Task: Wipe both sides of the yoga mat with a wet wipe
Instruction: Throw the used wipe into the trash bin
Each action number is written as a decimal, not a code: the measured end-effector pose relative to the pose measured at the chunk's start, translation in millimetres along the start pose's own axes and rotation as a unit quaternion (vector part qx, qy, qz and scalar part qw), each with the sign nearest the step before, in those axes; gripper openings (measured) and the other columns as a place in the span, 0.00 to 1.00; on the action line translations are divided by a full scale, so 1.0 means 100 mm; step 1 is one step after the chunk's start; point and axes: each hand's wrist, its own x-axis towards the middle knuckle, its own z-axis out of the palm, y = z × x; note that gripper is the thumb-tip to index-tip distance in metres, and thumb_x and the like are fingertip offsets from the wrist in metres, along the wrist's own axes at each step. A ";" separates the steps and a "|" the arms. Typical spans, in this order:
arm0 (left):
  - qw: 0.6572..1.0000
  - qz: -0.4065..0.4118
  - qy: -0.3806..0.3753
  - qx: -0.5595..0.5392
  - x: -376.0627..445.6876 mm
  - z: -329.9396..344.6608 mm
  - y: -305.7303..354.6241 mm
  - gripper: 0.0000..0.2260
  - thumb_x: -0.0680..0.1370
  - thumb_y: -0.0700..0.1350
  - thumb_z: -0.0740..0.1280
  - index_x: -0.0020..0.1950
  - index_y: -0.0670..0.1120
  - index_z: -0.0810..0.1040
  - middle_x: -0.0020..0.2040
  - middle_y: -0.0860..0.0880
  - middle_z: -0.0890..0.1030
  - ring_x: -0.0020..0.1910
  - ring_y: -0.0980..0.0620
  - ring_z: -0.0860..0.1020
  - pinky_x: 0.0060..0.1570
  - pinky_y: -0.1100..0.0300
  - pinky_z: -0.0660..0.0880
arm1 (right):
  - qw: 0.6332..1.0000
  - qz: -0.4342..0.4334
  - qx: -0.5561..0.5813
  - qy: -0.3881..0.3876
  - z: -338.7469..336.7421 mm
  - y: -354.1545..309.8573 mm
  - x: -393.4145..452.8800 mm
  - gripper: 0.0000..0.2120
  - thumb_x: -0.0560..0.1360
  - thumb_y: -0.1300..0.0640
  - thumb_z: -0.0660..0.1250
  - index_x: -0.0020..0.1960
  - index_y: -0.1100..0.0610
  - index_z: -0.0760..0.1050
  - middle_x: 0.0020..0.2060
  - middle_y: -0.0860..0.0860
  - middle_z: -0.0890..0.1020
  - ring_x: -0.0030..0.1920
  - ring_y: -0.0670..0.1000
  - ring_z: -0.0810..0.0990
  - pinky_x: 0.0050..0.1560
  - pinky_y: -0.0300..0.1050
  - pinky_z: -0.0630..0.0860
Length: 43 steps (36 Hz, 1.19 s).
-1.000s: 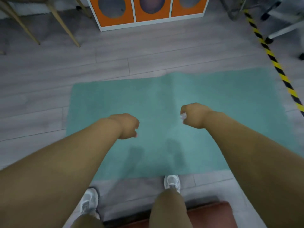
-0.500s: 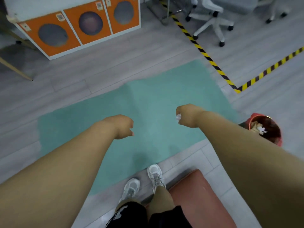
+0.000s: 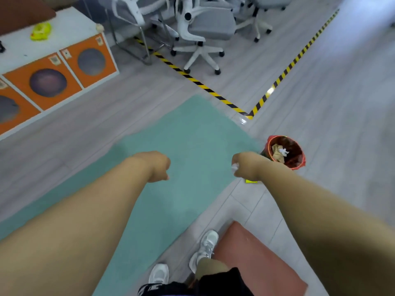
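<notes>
Nearest the person, just short of the flat teal yoga mat (image 3: 188, 146), two white trainers (image 3: 205, 248) stand on the pale grey plank floor (image 3: 331, 107), with a reddish-brown cushioned pad (image 3: 256, 259) beside them. The mat lies spread flat on that floor, and nothing on its visible face shows whether it has been wiped; the other face is hidden against the floor. As a judgement, wiping looks over for now, since neither hand touches the mat and the wipe is balled up rather than spread out; whether both sides are done cannot be told. Both bare arms reach forward above the mat. The left hand (image 3: 157, 166) hangs over the mat's middle with fingers curled into a fist and nothing visible in it. The right hand (image 3: 245, 165) is over the mat's near edge, fingers closed round a crumpled white wet wipe (image 3: 234, 167), of which only a scrap shows. Just past the mat's right corner stands a round red waste bin (image 3: 299, 163) with crumpled paper inside, a likely place for the wipe. Beyond the mat run black-and-yellow striped floor tape (image 3: 192, 79), an orange-fronted white cabinet (image 3: 64, 67) and grey office chairs (image 3: 205, 28).
</notes>
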 end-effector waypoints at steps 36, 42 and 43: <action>0.980 0.160 -0.013 0.118 1.67 -1.32 2.04 0.19 0.80 0.53 0.61 0.69 0.48 0.70 0.67 0.46 0.71 0.65 0.46 0.71 0.60 0.57 0.68 | 0.956 0.249 0.136 0.071 -0.07 2.57 0.02 0.15 0.76 0.57 0.61 0.62 0.59 0.72 0.57 0.58 0.70 0.55 0.57 0.74 0.57 0.50 0.73; 0.982 0.144 -0.042 0.116 2.15 -1.39 2.63 0.18 0.79 0.53 0.62 0.68 0.49 0.71 0.67 0.46 0.71 0.65 0.45 0.71 0.61 0.56 0.69 | 0.955 0.248 0.148 0.068 -0.04 3.27 0.32 0.20 0.77 0.53 0.64 0.66 0.57 0.68 0.59 0.57 0.73 0.56 0.57 0.75 0.55 0.49 0.74; 0.983 0.139 -0.044 0.113 2.24 -1.42 2.76 0.18 0.80 0.53 0.62 0.68 0.49 0.71 0.67 0.45 0.72 0.65 0.45 0.71 0.61 0.57 0.69 | 0.954 0.247 0.152 0.072 -0.02 3.42 0.39 0.20 0.76 0.52 0.65 0.65 0.57 0.68 0.58 0.56 0.74 0.55 0.57 0.75 0.53 0.49 0.74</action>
